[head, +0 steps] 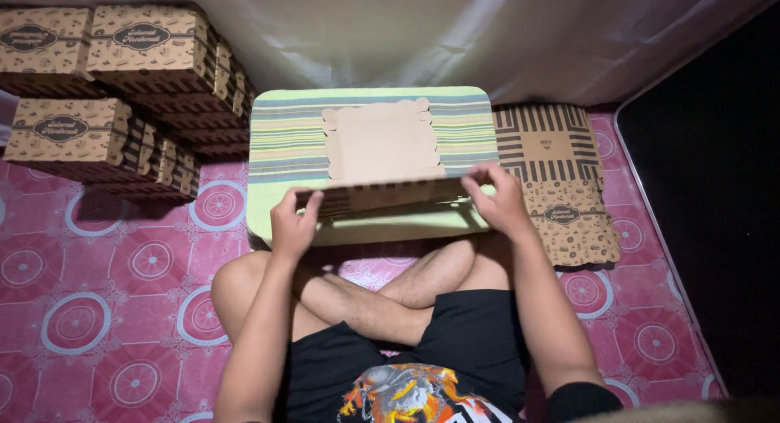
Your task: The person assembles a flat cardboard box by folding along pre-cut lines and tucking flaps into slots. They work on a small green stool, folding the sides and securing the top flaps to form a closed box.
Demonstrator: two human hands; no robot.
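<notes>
Both hands' grip on brown scalloped cardboard sheet (382,151)

A cardboard sheet (382,147) lies on the small table (280,138), folded boxes (122,90) stacked left, flat blanks (561,179) right.

The cardboard blank (382,151) is a flat, unfolded box cutout of plain brown card with scalloped edges. It lies on the striped tabletop (280,138), centred, plain inner face up. Its near flap (382,199) is folded upward toward the person, showing a dark printed pattern on its outer face. The flap's two ends are pinched, one at each lower corner.
</notes>
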